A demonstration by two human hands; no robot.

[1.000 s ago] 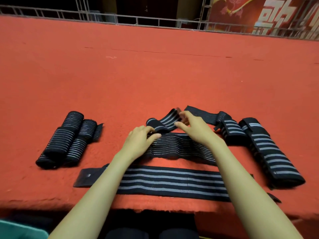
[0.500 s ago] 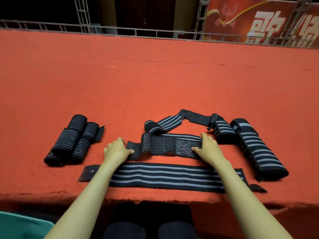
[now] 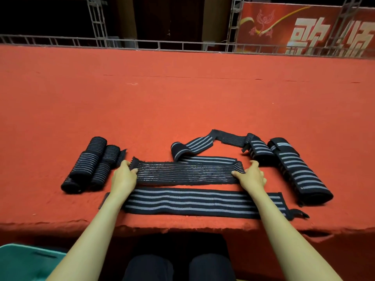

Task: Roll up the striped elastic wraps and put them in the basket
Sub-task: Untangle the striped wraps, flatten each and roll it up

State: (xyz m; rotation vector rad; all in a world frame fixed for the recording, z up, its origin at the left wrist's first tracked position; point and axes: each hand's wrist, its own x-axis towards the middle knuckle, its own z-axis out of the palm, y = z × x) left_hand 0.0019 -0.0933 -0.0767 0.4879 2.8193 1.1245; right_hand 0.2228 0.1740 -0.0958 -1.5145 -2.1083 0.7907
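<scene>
My arms [image 3: 269, 220] hide parts of the front wrap [image 3: 203, 201] near each end — the basket [image 3: 26, 262] is cut off at the lower-left corner, the banner [image 3: 304, 31] at the right.

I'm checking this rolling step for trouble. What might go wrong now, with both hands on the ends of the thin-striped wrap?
1. The thin-striped wrap is held stretched between the left hand and right hand; if an end slips, it may snap back and bunch.
2. Both forearms cross the flat wrap near the table edge and might drag it off.
</scene>
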